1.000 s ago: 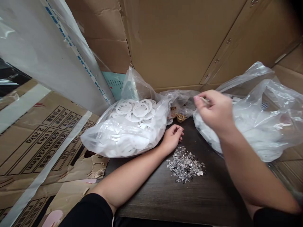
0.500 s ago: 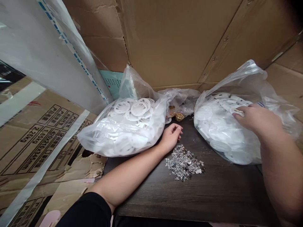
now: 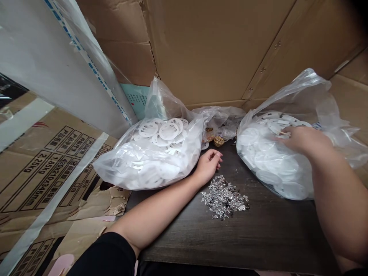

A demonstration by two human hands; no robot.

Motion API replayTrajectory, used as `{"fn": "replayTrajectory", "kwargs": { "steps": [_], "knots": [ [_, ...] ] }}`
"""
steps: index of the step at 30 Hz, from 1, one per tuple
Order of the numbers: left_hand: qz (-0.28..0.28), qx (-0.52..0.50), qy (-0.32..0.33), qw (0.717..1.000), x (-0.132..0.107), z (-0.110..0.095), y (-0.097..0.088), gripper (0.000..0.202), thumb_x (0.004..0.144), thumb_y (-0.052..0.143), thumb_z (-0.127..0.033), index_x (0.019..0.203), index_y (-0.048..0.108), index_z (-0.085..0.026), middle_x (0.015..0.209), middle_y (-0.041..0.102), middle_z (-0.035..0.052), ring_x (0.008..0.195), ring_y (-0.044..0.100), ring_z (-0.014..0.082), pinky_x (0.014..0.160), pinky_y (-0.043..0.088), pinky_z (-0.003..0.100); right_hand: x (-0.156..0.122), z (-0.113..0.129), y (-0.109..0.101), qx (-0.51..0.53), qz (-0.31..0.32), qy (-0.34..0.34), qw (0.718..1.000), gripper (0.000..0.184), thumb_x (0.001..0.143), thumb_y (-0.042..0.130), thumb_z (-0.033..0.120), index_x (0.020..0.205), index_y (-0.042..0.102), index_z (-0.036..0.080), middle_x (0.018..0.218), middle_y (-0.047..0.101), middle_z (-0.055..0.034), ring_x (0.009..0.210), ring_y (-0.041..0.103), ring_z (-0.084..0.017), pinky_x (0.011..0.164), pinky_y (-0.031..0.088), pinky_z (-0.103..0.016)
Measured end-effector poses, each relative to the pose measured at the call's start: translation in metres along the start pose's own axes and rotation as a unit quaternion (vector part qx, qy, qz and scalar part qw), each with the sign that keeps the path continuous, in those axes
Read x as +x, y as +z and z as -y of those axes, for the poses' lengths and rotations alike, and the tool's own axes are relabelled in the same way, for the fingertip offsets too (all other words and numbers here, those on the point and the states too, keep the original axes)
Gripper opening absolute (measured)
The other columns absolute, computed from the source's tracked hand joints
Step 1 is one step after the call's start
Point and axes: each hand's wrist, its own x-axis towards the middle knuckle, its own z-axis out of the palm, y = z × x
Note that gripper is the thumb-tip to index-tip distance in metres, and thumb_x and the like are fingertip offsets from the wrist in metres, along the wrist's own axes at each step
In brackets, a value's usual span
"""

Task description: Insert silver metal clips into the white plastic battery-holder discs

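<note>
My right hand [image 3: 306, 142] reaches into the open mouth of the right clear plastic bag [image 3: 273, 165], which is full of flat white plastic pieces. A thin pale stick [image 3: 284, 133] shows between its closed thumb and fingers, just above the white pieces. My left hand [image 3: 208, 165] rests on the dark table with its fingers curled shut, and nothing shows in it. It lies between the left clear plastic bag [image 3: 146, 168], filled with white slotted discs [image 3: 169, 131], and a heap of small silvery metal parts [image 3: 224, 197].
Behind my left hand, a gold-coloured tangled bundle [image 3: 218, 141] lies by another clear plastic bag [image 3: 224, 115]. A tall cardboard wall [image 3: 207, 53] closes off the back. Printed cardboard [image 3: 48, 161] and a white wrapped panel [image 3: 57, 61] stand at the left of the dark table [image 3: 258, 237].
My right hand has moved slightly left over the white pieces, with the thin stick still in its fingers. My left hand has stayed in place.
</note>
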Motion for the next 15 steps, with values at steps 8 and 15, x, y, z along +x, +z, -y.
{"fn": "replayTrajectory", "kwargs": {
  "steps": [8, 15],
  "knots": [
    [0.002, -0.002, 0.000, 1.000, 0.000, -0.001, 0.000, 0.022, 0.093, 0.056, -0.036, 0.095, 0.059, -0.014, 0.080, 0.059, 0.0009, 0.061, 0.054, 0.0087, 0.056, 0.045, 0.022, -0.021, 0.019, -0.047, -0.054, 0.030, 0.076, 0.995, 0.044, 0.072, 0.084, 0.056, 0.099, 0.073, 0.023, 0.088, 0.070, -0.0199, 0.056, 0.032, -0.017, 0.060, 0.026, -0.041],
    [-0.002, -0.005, -0.005, 1.000, 0.000, -0.002, 0.001, 0.021, 0.094, 0.056, -0.035, 0.094, 0.059, -0.014, 0.080, 0.060, 0.0011, 0.061, 0.054, 0.0086, 0.055, 0.044, 0.021, -0.044, 0.017, -0.075, -0.117, 0.104, 0.085, 0.984, 0.065, 0.085, 0.063, 0.068, 0.134, 0.055, 0.026, 0.125, 0.067, -0.0209, 0.101, 0.063, -0.038, 0.059, 0.035, -0.042]
  ]
}}
